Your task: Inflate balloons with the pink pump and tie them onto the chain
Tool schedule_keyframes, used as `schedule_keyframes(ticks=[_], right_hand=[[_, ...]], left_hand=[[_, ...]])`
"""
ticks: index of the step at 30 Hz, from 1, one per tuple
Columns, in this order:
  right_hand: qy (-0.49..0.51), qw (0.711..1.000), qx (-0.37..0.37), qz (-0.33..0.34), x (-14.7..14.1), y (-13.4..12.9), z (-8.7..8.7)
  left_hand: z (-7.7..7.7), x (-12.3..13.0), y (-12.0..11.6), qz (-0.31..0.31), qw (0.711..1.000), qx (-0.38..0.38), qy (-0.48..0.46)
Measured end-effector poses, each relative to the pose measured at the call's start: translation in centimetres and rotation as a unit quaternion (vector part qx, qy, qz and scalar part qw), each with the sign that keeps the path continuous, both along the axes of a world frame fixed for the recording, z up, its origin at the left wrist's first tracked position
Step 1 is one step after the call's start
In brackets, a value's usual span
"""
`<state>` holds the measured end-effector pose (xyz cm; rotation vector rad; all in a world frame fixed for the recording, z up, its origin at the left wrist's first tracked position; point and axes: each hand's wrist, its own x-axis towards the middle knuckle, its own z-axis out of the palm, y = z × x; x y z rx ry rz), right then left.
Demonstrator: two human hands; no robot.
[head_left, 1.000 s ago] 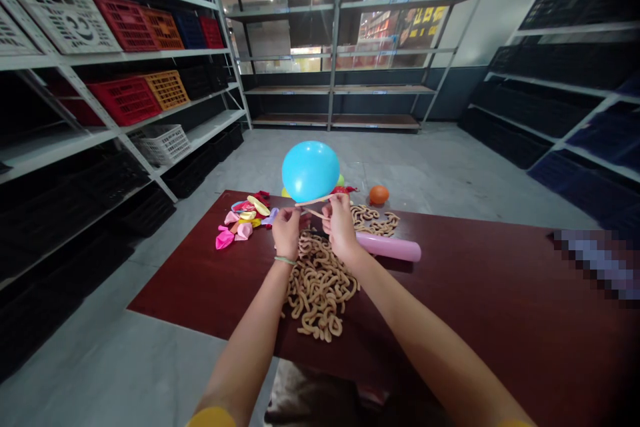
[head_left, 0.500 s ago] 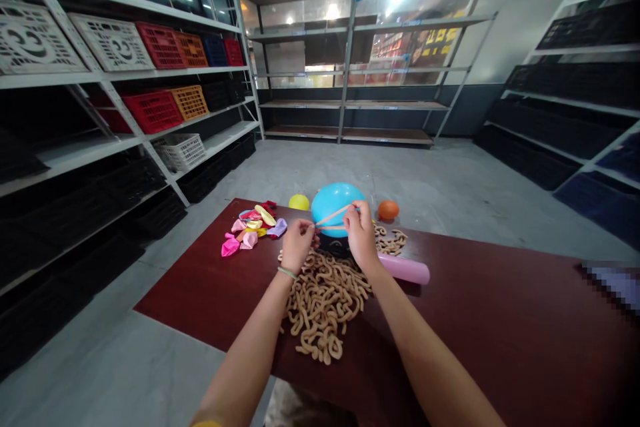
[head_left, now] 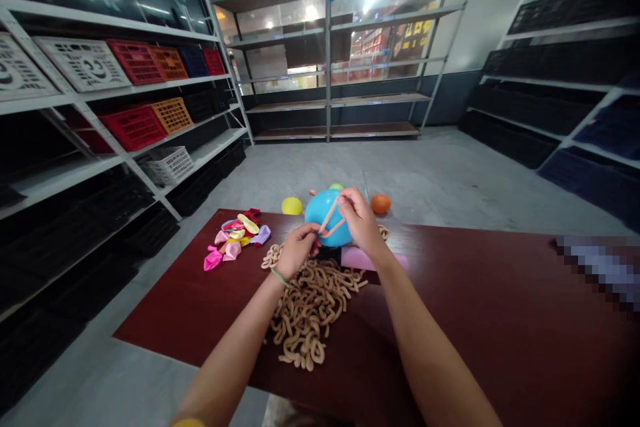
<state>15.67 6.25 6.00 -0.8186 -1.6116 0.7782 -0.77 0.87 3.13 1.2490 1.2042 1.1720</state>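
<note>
A round blue balloon [head_left: 320,218] sits at the far side of the dark red table, with a tan rubber strip [head_left: 330,219] stretched across its face. My right hand [head_left: 361,220] pinches the strip high on the balloon. My left hand [head_left: 297,251] holds the strip's lower part at the balloon's near edge. Below my left wrist lies a heap of tan looped rubber strips [head_left: 306,313]. A long pink balloon [head_left: 363,258] lies partly hidden under my right forearm.
Several deflated balloons [head_left: 231,240] lie at the table's left. Yellow [head_left: 291,205], green [head_left: 336,187] and orange [head_left: 381,203] balloons stand beyond the far edge of the dark red table [head_left: 475,327]. Shelves with crates line both sides of the room.
The blue balloon has dropped from above my hands to the table's far side. The strip now lies across it, and my view has swung slightly.
</note>
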Motion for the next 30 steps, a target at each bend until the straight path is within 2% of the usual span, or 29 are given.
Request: schedule_keyframes(ticks=[5,9,13,16,21,23,27,28,30], right_hand=[[0.024,0.999,-0.003,-0.047,1.7,0.6,0.4],[0.015,0.998,-0.001,-0.058,2.5,0.6,0.8],[-0.015,0.997,-0.006,-0.073,2.8,0.4,1.1],[-0.033,0.996,-0.027,-0.083,2.8,0.4,1.0],[-0.029,0.995,-0.050,-0.084,2.5,1.0,0.2],[-0.003,0.996,-0.076,-0.057,2.5,1.2,-0.2],[0.090,0.982,-0.165,-0.004,2.9,1.1,0.0],[0.104,0.978,-0.180,-0.001,3.0,0.9,0.3],[0.116,0.975,-0.190,0.010,3.1,0.5,1.0]], left_hand=[[1.2,0.5,2.0,-0.099,0.994,-0.013,-0.035],[1.2,0.4,3.2,-0.176,0.984,-0.013,0.030],[1.0,0.4,3.7,-0.214,0.974,-0.001,0.075],[1.1,0.6,3.6,-0.209,0.969,0.023,0.128],[1.3,1.0,3.5,-0.163,0.954,0.077,0.240],[0.9,0.9,3.8,-0.146,0.961,0.070,0.225],[0.3,0.5,4.6,-0.137,0.982,-0.009,0.132],[0.3,0.4,4.6,-0.140,0.981,-0.013,0.132],[0.6,0.4,4.3,-0.144,0.970,0.027,0.194]])
